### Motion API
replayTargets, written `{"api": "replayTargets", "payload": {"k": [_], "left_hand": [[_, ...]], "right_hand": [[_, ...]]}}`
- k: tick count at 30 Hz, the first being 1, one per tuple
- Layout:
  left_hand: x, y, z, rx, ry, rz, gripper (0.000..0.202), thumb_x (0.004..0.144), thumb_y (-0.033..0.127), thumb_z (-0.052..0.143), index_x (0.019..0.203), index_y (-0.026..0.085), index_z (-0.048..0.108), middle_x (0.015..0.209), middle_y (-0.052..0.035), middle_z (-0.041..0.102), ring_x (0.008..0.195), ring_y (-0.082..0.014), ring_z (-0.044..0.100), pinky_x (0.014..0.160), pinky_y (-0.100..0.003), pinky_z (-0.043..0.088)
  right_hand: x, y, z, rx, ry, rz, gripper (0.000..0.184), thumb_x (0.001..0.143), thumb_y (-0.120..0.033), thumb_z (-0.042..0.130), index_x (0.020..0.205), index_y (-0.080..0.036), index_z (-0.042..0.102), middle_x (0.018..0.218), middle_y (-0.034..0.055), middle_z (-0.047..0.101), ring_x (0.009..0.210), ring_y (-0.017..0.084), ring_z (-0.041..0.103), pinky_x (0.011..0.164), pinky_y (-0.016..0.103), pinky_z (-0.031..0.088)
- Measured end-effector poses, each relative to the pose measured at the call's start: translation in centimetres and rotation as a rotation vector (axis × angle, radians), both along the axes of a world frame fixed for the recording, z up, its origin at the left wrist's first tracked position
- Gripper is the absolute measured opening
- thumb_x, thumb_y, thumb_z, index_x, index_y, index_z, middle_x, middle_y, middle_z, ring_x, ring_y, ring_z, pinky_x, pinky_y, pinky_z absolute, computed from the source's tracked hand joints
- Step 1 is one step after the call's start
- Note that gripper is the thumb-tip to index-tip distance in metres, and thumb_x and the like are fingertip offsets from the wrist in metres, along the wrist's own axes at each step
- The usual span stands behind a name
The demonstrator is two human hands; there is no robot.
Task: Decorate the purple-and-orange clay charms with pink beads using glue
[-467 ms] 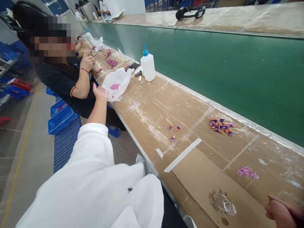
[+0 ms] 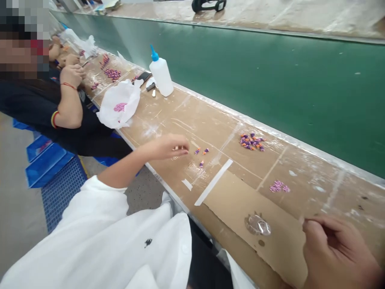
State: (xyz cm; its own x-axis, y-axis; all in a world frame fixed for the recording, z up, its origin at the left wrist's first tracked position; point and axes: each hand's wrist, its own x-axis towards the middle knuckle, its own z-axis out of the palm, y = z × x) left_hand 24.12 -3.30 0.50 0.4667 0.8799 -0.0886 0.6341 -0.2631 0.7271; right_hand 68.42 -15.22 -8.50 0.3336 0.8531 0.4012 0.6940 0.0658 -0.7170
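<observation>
Purple-orange pieces (image 2: 201,155), three loose, lie just beside left hand (image 2: 168,146); its fingertips are bunched together, contents unclear. Bigger pile (image 2: 251,141) sits apart, untouched. Right hand (image 2: 333,249) is curled on cardboard (image 2: 234,200), grip unclear.

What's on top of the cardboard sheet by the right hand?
On the cardboard sheet: a shiny clear blob, and the right hand at its right edge. Whatever lies beneath the hand and sheet is covered.
</observation>
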Motion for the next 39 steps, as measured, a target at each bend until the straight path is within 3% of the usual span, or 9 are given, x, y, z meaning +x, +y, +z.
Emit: {"api": "replayTargets", "payload": {"k": [2, 7, 12, 18, 23, 27, 32, 36, 39], "left_hand": [[3.1, -0.3, -2.2, 0.138, 0.19, -0.079, 0.013, 0.096, 0.036, 0.064, 0.092, 0.029, 0.074, 0.092, -0.0045, 0.072, 0.081, -0.0178, 0.068, 0.074, -0.032, 0.052], [6.6, 1.0, -6.9, 0.285, 0.341, 0.113, 0.021, 0.097, 0.041, 0.061, 0.085, 0.025, 0.067, 0.097, -0.0123, 0.063, 0.1, -0.0284, 0.064, 0.079, -0.042, 0.05], [7.5, 3.4, -9.0, 0.301, 0.435, 0.119, 0.021, 0.089, 0.036, 0.072, 0.075, 0.023, 0.063, 0.091, -0.0118, 0.06, 0.096, -0.0304, 0.061, 0.076, -0.043, 0.048], [10.3, 4.4, -8.5, 0.353, 0.422, 0.037, 0.022, 0.096, 0.032, 0.062, 0.076, 0.023, 0.063, 0.091, -0.0117, 0.061, 0.102, -0.0284, 0.059, 0.088, -0.043, 0.049], [13.1, 3.8, -7.4, 0.374, 0.425, 0.11, 0.024, 0.103, 0.036, 0.05, 0.091, 0.022, 0.065, 0.105, -0.0165, 0.062, 0.11, -0.0307, 0.057, 0.095, -0.047, 0.048], [12.9, 2.9, -6.8, 0.288, 0.52, 0.175, 0.021, 0.1, 0.038, 0.058, 0.099, 0.018, 0.065, 0.108, -0.0156, 0.062, 0.108, -0.0294, 0.057, 0.093, -0.043, 0.048], [12.6, 2.5, -6.3, 0.158, 0.594, 0.109, 0.01, 0.1, 0.021, 0.055, 0.1, 0.015, 0.063, 0.105, -0.0103, 0.064, 0.103, -0.0236, 0.059, 0.092, -0.035, 0.049], [13.2, 3.1, -5.5, 0.13, 0.555, 0.094, 0.01, 0.099, 0.015, 0.054, 0.092, 0.014, 0.061, 0.101, -0.0112, 0.065, 0.103, -0.0242, 0.06, 0.093, -0.036, 0.05], [14.5, 2.6, -4.6, 0.145, 0.461, 0.078, 0.011, 0.102, 0.017, 0.052, 0.097, 0.014, 0.061, 0.099, -0.0088, 0.065, 0.097, -0.0196, 0.063, 0.086, -0.03, 0.052]], "right_hand": [[-0.8, 0.2, 1.2, 0.044, -0.027, -0.031, 0.007, 0.074, -0.024, 0.066, 0.071, -0.029, 0.068, 0.071, 0.0019, 0.067, 0.061, 0.024, 0.063, 0.055, 0.038, 0.045], [-0.8, 0.8, 1.9, 0.261, -0.073, 0.071, 0.012, 0.078, -0.019, 0.065, 0.068, -0.026, 0.067, 0.065, -0.0002, 0.065, 0.057, 0.018, 0.061, 0.052, 0.031, 0.046], [-0.8, 0.6, 2.3, 0.283, -0.107, 0.101, 0.015, 0.085, -0.016, 0.065, 0.073, -0.023, 0.069, 0.07, 0.0011, 0.068, 0.061, 0.015, 0.064, 0.055, 0.027, 0.048], [-1.3, 0.7, 2.7, 0.193, -0.038, 0.083, 0.015, 0.089, -0.027, 0.065, 0.075, -0.023, 0.07, 0.07, 0.0006, 0.069, 0.059, 0.015, 0.063, 0.054, 0.028, 0.048], [-1.9, 0.9, 2.8, 0.193, -0.042, 0.121, 0.016, 0.092, -0.022, 0.06, 0.079, -0.023, 0.07, 0.073, -0.0006, 0.068, 0.061, 0.013, 0.063, 0.057, 0.027, 0.05], [-1.8, 0.7, 2.9, 0.207, -0.047, 0.122, 0.015, 0.093, -0.02, 0.062, 0.081, -0.023, 0.07, 0.074, -0.0005, 0.068, 0.061, 0.013, 0.062, 0.055, 0.027, 0.05], [-1.8, 0.6, 3.0, 0.225, -0.049, 0.162, 0.015, 0.093, -0.015, 0.064, 0.083, -0.024, 0.071, 0.076, -0.0006, 0.069, 0.06, 0.012, 0.061, 0.053, 0.026, 0.049], [-1.9, 0.6, 3.0, 0.233, -0.045, 0.152, 0.016, 0.093, -0.015, 0.064, 0.083, -0.025, 0.07, 0.076, -0.001, 0.068, 0.06, 0.013, 0.061, 0.053, 0.028, 0.049], [-1.8, 0.6, 2.9, 0.219, -0.029, 0.129, 0.015, 0.094, -0.019, 0.064, 0.082, -0.025, 0.071, 0.075, -0.0004, 0.069, 0.061, 0.014, 0.062, 0.053, 0.029, 0.05]]}}
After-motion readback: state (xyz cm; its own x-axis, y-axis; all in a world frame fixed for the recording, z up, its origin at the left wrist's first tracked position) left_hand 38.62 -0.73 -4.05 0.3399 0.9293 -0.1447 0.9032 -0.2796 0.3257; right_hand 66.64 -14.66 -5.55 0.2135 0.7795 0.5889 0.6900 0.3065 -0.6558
